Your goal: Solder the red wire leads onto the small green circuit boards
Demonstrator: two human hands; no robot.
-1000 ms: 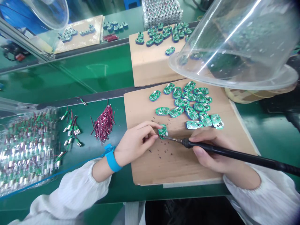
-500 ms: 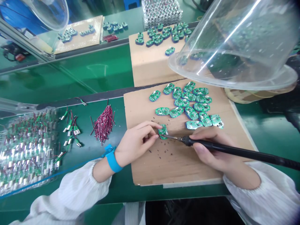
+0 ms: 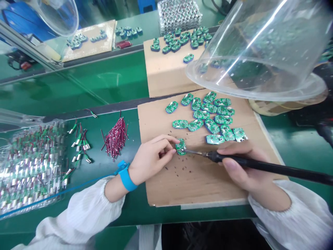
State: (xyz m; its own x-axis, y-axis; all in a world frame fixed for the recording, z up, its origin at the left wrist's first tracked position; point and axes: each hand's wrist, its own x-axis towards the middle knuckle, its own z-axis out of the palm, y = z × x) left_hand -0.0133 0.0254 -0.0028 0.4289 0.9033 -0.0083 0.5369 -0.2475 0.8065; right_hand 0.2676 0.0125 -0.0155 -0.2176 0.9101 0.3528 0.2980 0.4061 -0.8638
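My left hand [image 3: 153, 158], with a blue strap [image 3: 128, 177] round its wrist, grips the left side of a small green circuit board [image 3: 180, 147] between thumb and fingertips on the cardboard sheet [image 3: 166, 187]. Coming in from the right, my right hand [image 3: 246, 166] is closed round the black handle of a soldering iron [image 3: 215, 157]. The iron's metal tip reaches the board's right edge; whether it touches cannot be made out. Dark little bits lie scattered around the board. Just beyond it, several similar boards [image 3: 201, 114] are grouped on the same sheet.
A clear plastic funnel-shaped hood [image 3: 249, 69] overhangs the upper right. Left of the cardboard lie a heap of dark red wires [image 3: 116, 139], loose wired metal parts [image 3: 80, 142] and a packed tray [image 3: 31, 166]. More boards [image 3: 174, 41] sit on a raised cardboard ledge [image 3: 169, 76] behind.
My right hand has drawn the soldering iron slightly to the right, so its tip has shifted from over the board to its right edge. My left hand and the board stay put.
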